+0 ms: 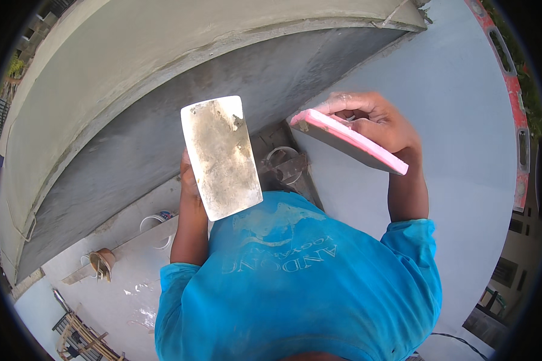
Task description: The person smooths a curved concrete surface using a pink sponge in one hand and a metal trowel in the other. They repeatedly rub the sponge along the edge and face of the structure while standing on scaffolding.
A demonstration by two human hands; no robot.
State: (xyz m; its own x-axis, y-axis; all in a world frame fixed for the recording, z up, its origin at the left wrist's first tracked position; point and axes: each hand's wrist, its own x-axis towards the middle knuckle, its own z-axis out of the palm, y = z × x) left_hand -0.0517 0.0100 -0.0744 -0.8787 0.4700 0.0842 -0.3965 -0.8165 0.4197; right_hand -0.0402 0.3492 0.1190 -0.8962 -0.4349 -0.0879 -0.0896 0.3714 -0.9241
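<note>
My left hand [188, 174] is mostly hidden behind a flat rectangular plastering board [223, 159], whitish and stained with grey-brown smears. The fingers that show are wrapped at its left edge, and the board stands tilted up in front of my chest. To the right, my right hand [376, 120] is closed on a pink plastering float [352, 139] with a grey underside, held slanting in the air. Pale residue marks the fingers, and a small patch of grey material sits at the float's left end. Board and float are apart.
A curved concrete ledge [162, 45] overhangs a grey wall face [223, 72]. A smooth pale wall [464, 120] rises on the right, with a red slotted bar [515, 99] along its edge. Below are a bucket [287, 165], a brown bucket [104, 260] and a pile of sticks [81, 337].
</note>
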